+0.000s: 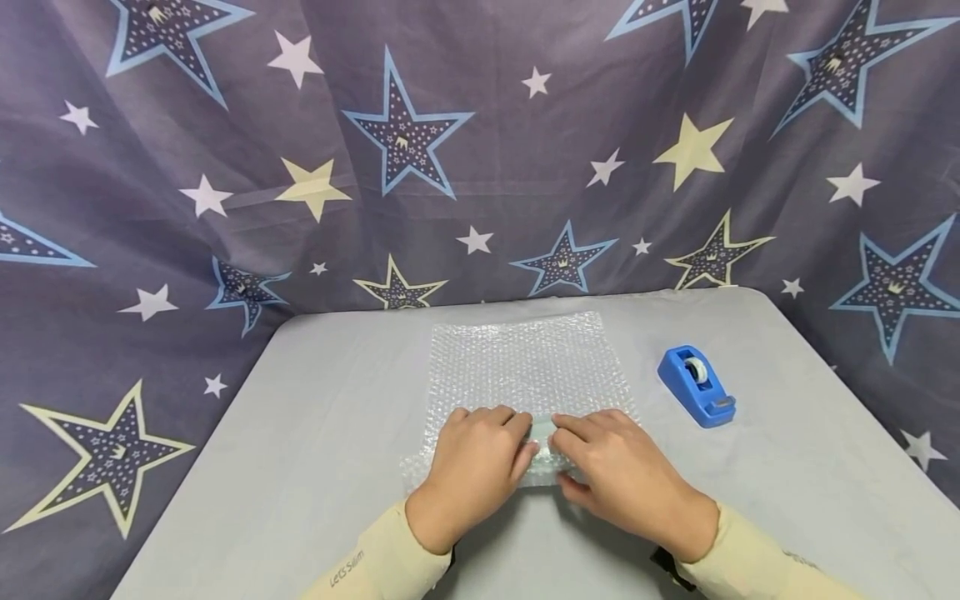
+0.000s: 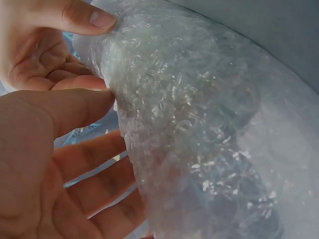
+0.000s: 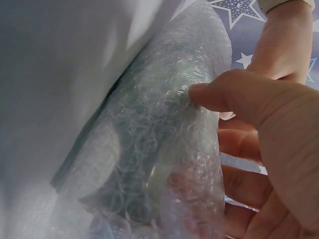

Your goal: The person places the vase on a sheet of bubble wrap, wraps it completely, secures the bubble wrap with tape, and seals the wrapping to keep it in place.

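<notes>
Head view: the left hand (image 1: 476, 462) and right hand (image 1: 622, 471) are gripping bubble wrap (image 1: 517, 362), its near end seemingly rolled under the fingers; the rest is lying flat beyond the fingertips, apparently left to roll. A tape dispenser (image 1: 697, 392) is standing right of the right fingers. Left wrist view: thumb and loosely spread fingers are pinching the edge. Right wrist view: thumb is pressing, fingers backing it.

Bubble wrap (image 1: 525, 367) on the table (image 1: 315, 442), tape dispenser (image 1: 699, 393) to its right, curtain (image 1: 502, 167) behind
</notes>
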Tool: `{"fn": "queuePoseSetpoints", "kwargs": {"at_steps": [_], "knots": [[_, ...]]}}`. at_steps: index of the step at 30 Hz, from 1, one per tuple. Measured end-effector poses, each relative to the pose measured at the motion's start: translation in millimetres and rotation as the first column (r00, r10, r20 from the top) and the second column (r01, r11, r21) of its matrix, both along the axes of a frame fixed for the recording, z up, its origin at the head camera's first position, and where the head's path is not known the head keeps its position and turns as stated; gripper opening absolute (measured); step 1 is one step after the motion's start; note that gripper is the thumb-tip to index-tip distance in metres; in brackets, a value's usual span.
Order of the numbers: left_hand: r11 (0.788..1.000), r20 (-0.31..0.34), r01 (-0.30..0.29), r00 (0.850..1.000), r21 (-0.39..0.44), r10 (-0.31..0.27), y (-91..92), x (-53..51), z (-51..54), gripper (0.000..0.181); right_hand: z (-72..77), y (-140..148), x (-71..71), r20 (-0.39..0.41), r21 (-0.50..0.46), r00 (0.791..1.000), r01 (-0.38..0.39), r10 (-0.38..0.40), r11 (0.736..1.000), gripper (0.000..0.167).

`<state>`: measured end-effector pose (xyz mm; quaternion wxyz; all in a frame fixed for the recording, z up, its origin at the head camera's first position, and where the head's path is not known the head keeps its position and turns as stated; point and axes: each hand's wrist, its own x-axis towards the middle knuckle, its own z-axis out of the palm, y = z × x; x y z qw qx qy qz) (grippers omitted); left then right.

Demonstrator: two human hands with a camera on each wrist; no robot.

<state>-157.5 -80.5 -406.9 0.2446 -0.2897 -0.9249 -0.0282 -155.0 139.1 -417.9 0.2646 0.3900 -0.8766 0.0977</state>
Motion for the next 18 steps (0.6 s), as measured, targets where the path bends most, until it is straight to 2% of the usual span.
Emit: {"fn": "queuePoseSetpoints", "kwargs": {"at_steps": [7,14,18], "knots": [[0.999,-0.076,0.021,0.997,0.032,-0.019,1.8,1.6,3.8,0.013,-1.4,0.3,-1.7,-0.003,-0.001,1.0,0.007,-0.007,1.0,0.034],[0.995,-0.088,0.07,0.994,0.07,-0.064,4.0,6.6,8.3,0.005,-3.6,1.0,-3.6,0.003,-0.023,1.0,0.003,-0.003,1.0,0.033],[0.995,-0.084,0.078,0.994,0.063,-0.073,5.1,8.9,8.9,0.006,-4.9,1.6,-4.4,0.009,-0.032,1.0,0.001,-0.001,0.999,0.033]]}}
